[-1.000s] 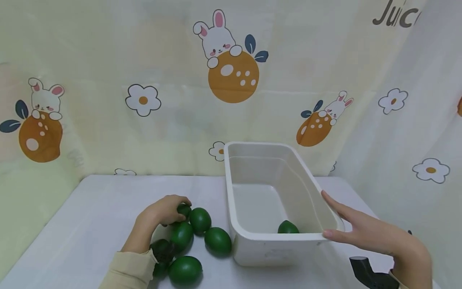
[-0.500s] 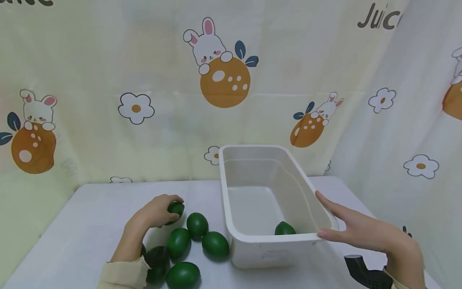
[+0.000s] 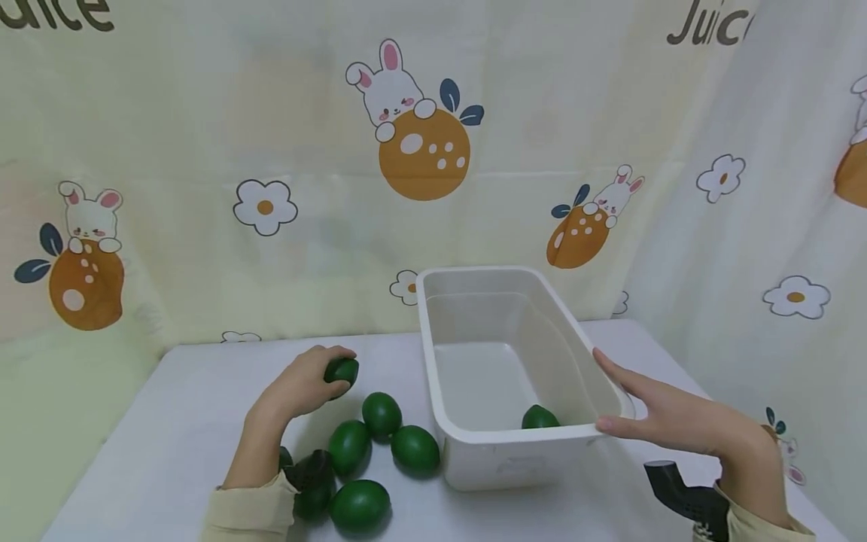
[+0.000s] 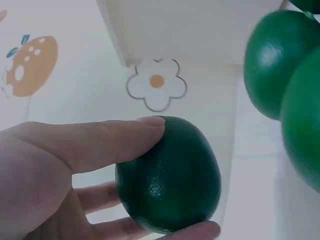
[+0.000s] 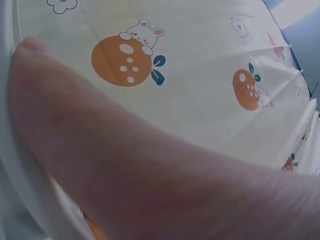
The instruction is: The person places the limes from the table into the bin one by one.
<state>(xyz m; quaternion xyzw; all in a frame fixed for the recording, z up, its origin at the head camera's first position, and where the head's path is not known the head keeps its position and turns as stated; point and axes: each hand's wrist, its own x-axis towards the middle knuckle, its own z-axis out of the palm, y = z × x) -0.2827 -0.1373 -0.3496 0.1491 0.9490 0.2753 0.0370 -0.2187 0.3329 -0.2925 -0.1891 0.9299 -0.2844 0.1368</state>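
My left hand (image 3: pixel 308 384) grips a dark green lime (image 4: pixel 172 177) with thumb and fingers, above the left part of the table. Below and to its right lie several more limes, among them a round one (image 3: pixel 381 413), one beside the bin (image 3: pixel 415 451) and one in front (image 3: pixel 360 506). The left wrist and a black wrist mount partly hide others. My right hand (image 3: pixel 677 406) touches the near right corner of a white plastic bin (image 3: pixel 518 463), thumb on the front rim and a straight finger along the right rim. One lime (image 3: pixel 539 417) shows inside the bin.
A white-covered table (image 3: pixel 203 406) carries everything. Behind and at the sides hangs a cream curtain (image 3: pixel 305 263) printed with rabbits, oranges and flowers. The bin's tall left wall (image 3: pixel 428 369) stands between the left hand and the bin's inside.
My left hand has lifted the lime away from the others, up and toward the back. The right hand stays at the bin's corner. The head view has shifted slightly.
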